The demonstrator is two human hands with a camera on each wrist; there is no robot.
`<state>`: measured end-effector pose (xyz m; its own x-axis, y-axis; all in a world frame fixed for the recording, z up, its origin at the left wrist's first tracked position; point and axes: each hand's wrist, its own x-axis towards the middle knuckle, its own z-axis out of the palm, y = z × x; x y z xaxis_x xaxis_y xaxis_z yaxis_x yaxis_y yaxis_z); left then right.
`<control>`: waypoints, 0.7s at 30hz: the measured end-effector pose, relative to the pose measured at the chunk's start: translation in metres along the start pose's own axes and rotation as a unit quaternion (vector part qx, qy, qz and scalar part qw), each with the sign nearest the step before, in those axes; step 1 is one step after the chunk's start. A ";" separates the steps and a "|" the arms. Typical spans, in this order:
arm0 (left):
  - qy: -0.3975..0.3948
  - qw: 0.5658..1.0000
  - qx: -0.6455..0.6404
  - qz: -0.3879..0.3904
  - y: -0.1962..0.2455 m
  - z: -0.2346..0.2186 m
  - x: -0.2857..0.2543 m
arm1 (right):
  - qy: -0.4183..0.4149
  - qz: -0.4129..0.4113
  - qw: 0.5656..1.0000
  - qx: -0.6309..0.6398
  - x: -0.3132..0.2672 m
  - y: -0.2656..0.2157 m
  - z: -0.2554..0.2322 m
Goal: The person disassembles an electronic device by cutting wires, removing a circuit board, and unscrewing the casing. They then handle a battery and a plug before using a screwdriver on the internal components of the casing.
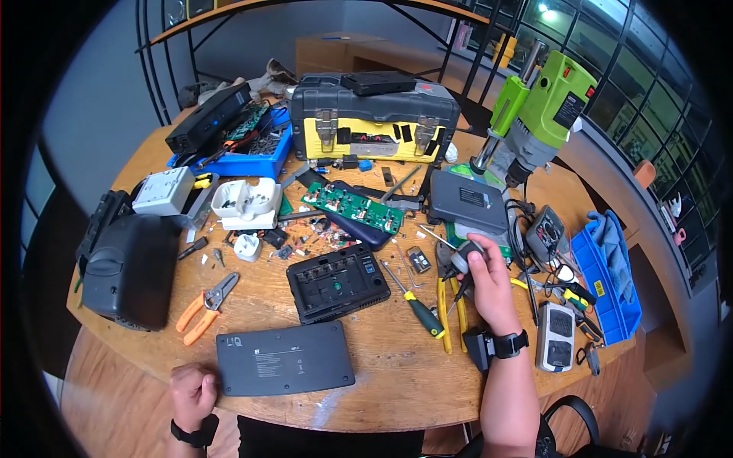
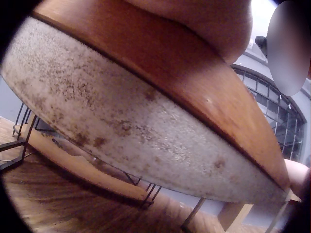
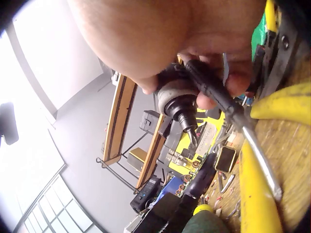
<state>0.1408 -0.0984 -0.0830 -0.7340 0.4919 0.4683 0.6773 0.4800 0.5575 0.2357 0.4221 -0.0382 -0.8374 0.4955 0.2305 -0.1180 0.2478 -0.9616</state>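
Note:
My right hand (image 1: 492,290) grips a black power screwdriver (image 1: 460,261) with a grey collar, its bit (image 3: 193,138) showing in the right wrist view. A slim black-handled screwdriver (image 3: 214,90) lies across the same fingers, its metal shaft pointing down toward yellow plier handles (image 1: 443,313). At the table's front edge, my left hand (image 1: 193,393) is curled with nothing visible in it, beside a flat black cover (image 1: 286,359). Behind that cover lies an open black housing (image 1: 337,284). A green-handled screwdriver (image 1: 422,314) lies to the housing's right.
Orange-handled pliers (image 1: 202,309) and a black case (image 1: 130,267) are on the left. Farther back stand a yellow-black toolbox (image 1: 374,126) and a blue parts bin (image 1: 252,164). A green drill stand (image 1: 546,114), grey charger (image 1: 556,336) and blue tray (image 1: 607,286) occupy the right side.

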 end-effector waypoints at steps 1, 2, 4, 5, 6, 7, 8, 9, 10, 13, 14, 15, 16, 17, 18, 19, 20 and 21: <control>0.000 1.000 -0.005 -0.001 0.001 0.000 0.000 | -0.003 0.000 1.000 0.002 0.000 0.001 -0.001; 0.002 1.000 -0.001 -0.005 0.002 0.000 0.000 | 0.003 -0.007 1.000 0.010 0.000 0.001 0.000; -0.004 1.000 -0.012 0.002 0.002 0.000 0.002 | 0.005 -0.003 0.999 0.034 0.000 -0.002 0.002; -0.003 1.000 -0.007 -0.001 0.003 0.000 0.002 | -0.002 -0.008 0.999 0.034 0.000 0.000 0.000; -0.002 1.000 -0.011 0.001 0.003 0.000 0.002 | 0.001 -0.014 0.999 0.036 0.001 0.002 0.000; -0.001 1.000 -0.017 0.002 0.003 0.000 0.003 | 0.005 -0.020 0.999 0.039 0.002 0.004 0.000; -0.005 1.000 -0.018 0.001 0.004 -0.001 0.003 | 0.017 -0.013 0.999 0.038 0.001 0.003 0.001; -0.003 1.000 -0.014 -0.003 0.005 -0.001 0.003 | 0.024 -0.006 0.999 0.037 0.001 0.003 0.000; -0.002 1.000 -0.018 -0.001 0.005 0.000 0.004 | 0.031 -0.004 0.999 0.039 0.002 0.003 0.000; -0.001 1.000 -0.017 -0.002 0.002 0.001 0.002 | 0.044 0.009 0.998 0.035 0.001 -0.001 -0.001; 0.000 1.000 -0.024 0.000 0.002 0.002 0.002 | 0.042 0.009 0.998 0.039 0.001 0.002 -0.002; 0.002 0.999 -0.033 0.003 0.003 0.002 0.003 | 0.040 0.008 0.998 0.042 0.002 0.003 -0.003; 0.003 0.999 -0.033 0.003 0.004 0.001 0.004 | 0.039 0.007 0.998 0.042 0.002 0.003 -0.003; -0.001 1.000 -0.028 0.007 0.005 0.000 0.005 | 0.042 0.004 0.998 0.046 0.002 0.002 -0.003; -0.006 1.000 -0.022 0.012 0.006 -0.001 0.006 | 0.046 0.001 0.998 0.051 0.002 0.002 -0.002; -0.004 1.000 -0.021 0.013 0.004 -0.001 0.006 | 0.046 0.000 0.998 0.052 0.003 0.002 -0.002; -0.005 1.000 -0.020 0.015 0.002 -0.001 0.004 | 0.056 0.000 0.997 0.051 0.003 0.002 -0.002; -0.005 1.000 -0.020 0.017 0.001 0.000 0.003 | 0.066 0.001 0.997 0.050 0.003 0.003 -0.002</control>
<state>0.1390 -0.0964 -0.0813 -0.7093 0.5155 0.4808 0.6999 0.4333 0.5678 0.2343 0.4259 -0.0397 -0.7611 0.6026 0.2400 -0.1751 0.1655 -0.9705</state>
